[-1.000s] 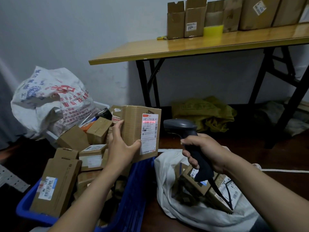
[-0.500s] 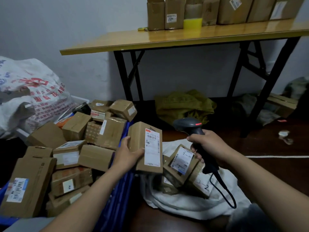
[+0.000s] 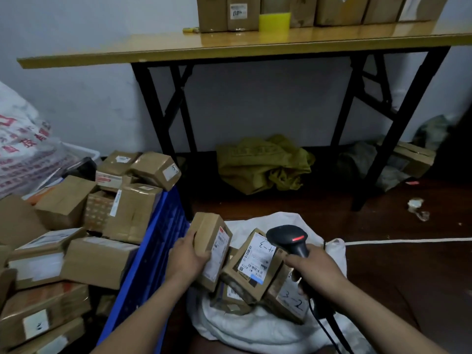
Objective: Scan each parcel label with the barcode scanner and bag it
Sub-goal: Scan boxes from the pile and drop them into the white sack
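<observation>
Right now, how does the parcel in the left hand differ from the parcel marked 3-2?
The held parcel is gripped by the left hand and stands tilted above the white bag; the 3-2 parcel lies inside it. The first has no handwriting visible, the second a handwritten number. Both are brown cardboard with white labels.

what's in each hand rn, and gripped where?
Left hand grips a labelled cardboard parcel by its left side, over the white bag. Right hand holds the barcode scanner by its handle.
</observation>
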